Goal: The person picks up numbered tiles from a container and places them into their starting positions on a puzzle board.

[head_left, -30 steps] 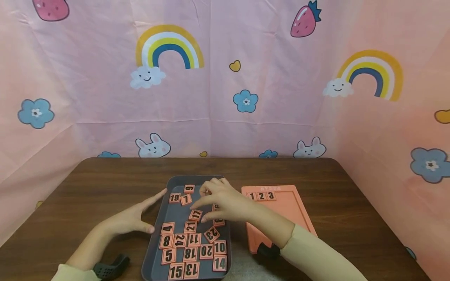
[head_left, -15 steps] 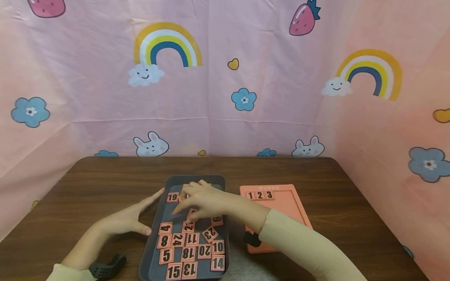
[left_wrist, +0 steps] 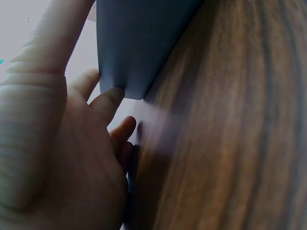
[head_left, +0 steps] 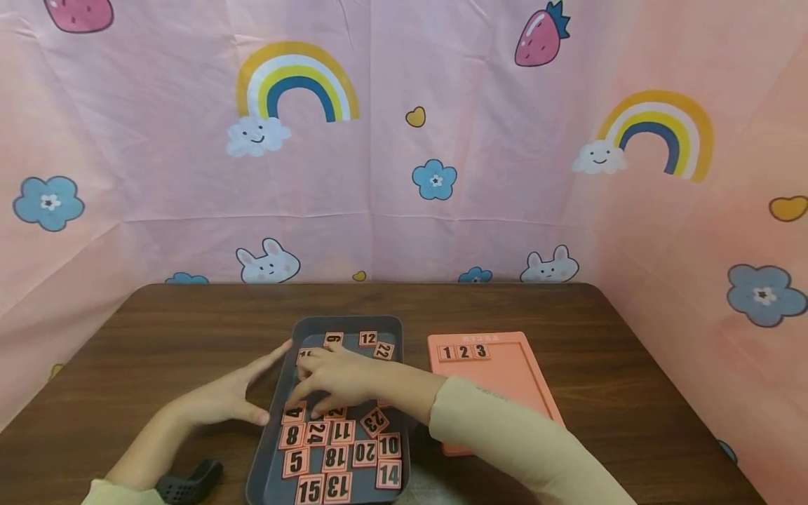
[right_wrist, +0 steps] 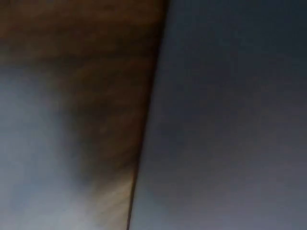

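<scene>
Over a dark grey tray (head_left: pixel 393 324) of pink number tiles, my right hand (head_left: pixel 341 379) reaches in from the right. Its index fingertip is at the top of the number 4 tile (head_left: pixel 293 414), and its thumb tip comes down just right of that tile. Left of the tray, my left hand (head_left: pixel 217 400) spreads its thumb and fingers along the tray's left side. In the left wrist view, fingertips of the left hand (left_wrist: pixel 76 143) rest against the tray's outer wall (left_wrist: pixel 139 38). The right wrist view shows only the tray wall (right_wrist: pixel 230 120), blurred, beside the table.
A pink board (head_left: pixel 499 375) to the right of the tray carries tiles 1, 2 and 3 in its top row. Several tiles, such as the 15 tile (head_left: pixel 309 489) and the 12 tile (head_left: pixel 368 339), lie scattered in the tray. A patterned cloth (head_left: pixel 391 175) hangs behind the wooden table (head_left: pixel 214 315).
My right hand has moved left and toward me across the tray, from near the 17 tile to the 4 tile, uncovering tiles 12 and 22. The left hand keeps its place.
</scene>
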Demonstrator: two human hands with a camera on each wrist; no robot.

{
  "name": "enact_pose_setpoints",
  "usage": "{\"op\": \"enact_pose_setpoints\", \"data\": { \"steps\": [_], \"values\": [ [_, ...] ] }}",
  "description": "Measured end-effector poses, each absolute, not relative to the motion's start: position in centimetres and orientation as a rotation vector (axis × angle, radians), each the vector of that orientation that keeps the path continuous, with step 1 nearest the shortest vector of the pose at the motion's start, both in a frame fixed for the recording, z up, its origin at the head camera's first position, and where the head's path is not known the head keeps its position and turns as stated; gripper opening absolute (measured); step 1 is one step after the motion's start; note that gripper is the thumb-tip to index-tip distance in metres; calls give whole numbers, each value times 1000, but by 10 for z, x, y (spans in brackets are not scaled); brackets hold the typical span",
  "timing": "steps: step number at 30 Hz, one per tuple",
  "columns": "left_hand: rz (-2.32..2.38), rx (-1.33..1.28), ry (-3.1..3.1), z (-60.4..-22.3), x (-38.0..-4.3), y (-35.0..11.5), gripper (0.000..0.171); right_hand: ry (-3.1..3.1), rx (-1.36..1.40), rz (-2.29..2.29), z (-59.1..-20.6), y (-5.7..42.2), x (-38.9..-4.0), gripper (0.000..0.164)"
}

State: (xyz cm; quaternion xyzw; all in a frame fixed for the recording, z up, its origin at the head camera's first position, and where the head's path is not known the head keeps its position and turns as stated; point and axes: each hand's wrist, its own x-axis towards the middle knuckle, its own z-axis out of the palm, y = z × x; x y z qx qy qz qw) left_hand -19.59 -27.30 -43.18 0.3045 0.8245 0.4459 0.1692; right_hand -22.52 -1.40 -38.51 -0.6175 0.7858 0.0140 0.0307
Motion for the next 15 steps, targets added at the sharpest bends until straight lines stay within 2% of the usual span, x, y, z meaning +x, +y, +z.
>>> {"op": "enact_pose_setpoints", "data": {
  "steps": [15],
  "values": [
    [1270, 861, 2356, -434, -197, -273, 102, 2480, -1815, 20, -388, -21, -229, 38]
  ]
}}
